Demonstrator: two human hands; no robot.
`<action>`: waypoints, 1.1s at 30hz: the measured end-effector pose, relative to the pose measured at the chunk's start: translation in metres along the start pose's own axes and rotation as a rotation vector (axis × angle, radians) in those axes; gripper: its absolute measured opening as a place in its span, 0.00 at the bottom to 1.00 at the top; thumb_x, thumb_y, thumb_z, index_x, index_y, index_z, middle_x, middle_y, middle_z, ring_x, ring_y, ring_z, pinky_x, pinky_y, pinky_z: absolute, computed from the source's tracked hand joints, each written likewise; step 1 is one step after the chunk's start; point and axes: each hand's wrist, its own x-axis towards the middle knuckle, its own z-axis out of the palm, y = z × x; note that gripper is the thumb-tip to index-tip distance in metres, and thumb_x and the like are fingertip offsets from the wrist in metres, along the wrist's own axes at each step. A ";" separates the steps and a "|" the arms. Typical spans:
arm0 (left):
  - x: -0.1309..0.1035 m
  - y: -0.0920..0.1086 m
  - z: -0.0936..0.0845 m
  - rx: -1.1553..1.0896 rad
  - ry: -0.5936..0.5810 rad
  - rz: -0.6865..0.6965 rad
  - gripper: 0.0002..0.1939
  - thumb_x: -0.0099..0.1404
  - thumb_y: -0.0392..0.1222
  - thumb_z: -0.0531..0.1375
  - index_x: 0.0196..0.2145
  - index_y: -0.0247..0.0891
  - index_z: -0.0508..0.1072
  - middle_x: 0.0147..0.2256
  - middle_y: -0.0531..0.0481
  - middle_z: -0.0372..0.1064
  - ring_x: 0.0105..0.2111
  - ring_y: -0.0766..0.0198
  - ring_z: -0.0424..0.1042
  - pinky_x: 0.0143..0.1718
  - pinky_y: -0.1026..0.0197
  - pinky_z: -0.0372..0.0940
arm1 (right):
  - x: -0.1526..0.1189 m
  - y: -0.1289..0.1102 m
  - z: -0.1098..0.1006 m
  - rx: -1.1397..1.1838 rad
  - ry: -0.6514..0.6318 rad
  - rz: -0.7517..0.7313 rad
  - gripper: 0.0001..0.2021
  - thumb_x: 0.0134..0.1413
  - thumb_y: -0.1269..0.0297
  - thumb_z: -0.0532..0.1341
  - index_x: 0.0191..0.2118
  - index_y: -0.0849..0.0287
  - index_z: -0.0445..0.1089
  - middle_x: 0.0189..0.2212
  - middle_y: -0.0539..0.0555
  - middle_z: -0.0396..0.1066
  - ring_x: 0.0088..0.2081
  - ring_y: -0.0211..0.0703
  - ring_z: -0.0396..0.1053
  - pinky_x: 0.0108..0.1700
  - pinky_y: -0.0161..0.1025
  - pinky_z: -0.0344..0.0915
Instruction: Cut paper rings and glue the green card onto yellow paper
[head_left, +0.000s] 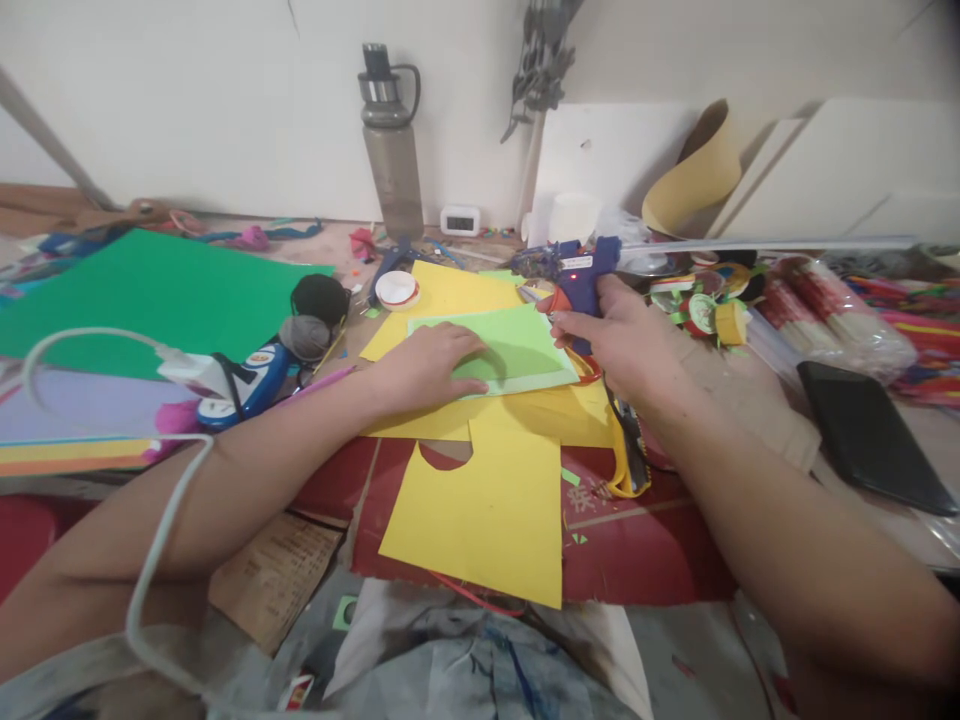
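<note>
My right hand (626, 335) grips a blue hot glue gun (587, 272) with a small red light on its side. The gun is at the right end of a light green sheet of paper (517, 345), its nozzle pointing left. On the left part of that sheet my left hand (431, 370) rests palm down, thumb apart from the fingers. A paler sheet shows as a border around the green one. Yellow paper (487, 510) with a curved notch lies in front, and more yellow sheet is underneath. Orange-handled scissors (553, 302) are partly hidden beside the gun.
Dark yarn balls (320, 298), a white-and-blue power strip (247, 390) and a large green sheet (150, 295) lie left. A bottle (394, 160) and small clock (460, 220) stand behind. A yellow cutter (628, 455) and phone (874, 435) lie right. A white cable crosses my left forearm.
</note>
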 end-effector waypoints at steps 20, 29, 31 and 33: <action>0.003 0.013 0.006 0.037 -0.016 0.042 0.29 0.74 0.56 0.57 0.62 0.33 0.71 0.64 0.37 0.68 0.64 0.47 0.68 0.66 0.45 0.61 | -0.005 -0.014 0.006 -0.085 0.018 0.014 0.10 0.47 0.66 0.62 0.39 0.51 0.69 0.29 0.49 0.75 0.31 0.44 0.73 0.35 0.42 0.71; 0.009 0.005 0.002 -0.016 -0.046 0.073 0.24 0.73 0.51 0.59 0.60 0.36 0.75 0.62 0.39 0.70 0.63 0.50 0.69 0.65 0.51 0.62 | -0.002 -0.005 0.009 -0.120 0.026 0.003 0.08 0.48 0.69 0.62 0.37 0.56 0.70 0.31 0.51 0.76 0.28 0.39 0.71 0.34 0.39 0.70; 0.010 0.004 0.001 -0.008 -0.042 0.066 0.24 0.73 0.51 0.59 0.60 0.37 0.75 0.62 0.39 0.70 0.62 0.51 0.69 0.65 0.51 0.61 | -0.001 -0.003 0.009 -0.130 0.026 -0.010 0.08 0.48 0.69 0.62 0.37 0.56 0.70 0.31 0.50 0.76 0.29 0.40 0.71 0.34 0.38 0.70; 0.010 0.004 0.001 -0.001 -0.041 0.057 0.24 0.73 0.52 0.58 0.60 0.36 0.75 0.61 0.39 0.70 0.62 0.51 0.69 0.65 0.52 0.61 | 0.000 -0.001 0.009 -0.123 0.024 -0.015 0.08 0.48 0.70 0.62 0.37 0.56 0.70 0.32 0.50 0.77 0.29 0.39 0.71 0.34 0.38 0.70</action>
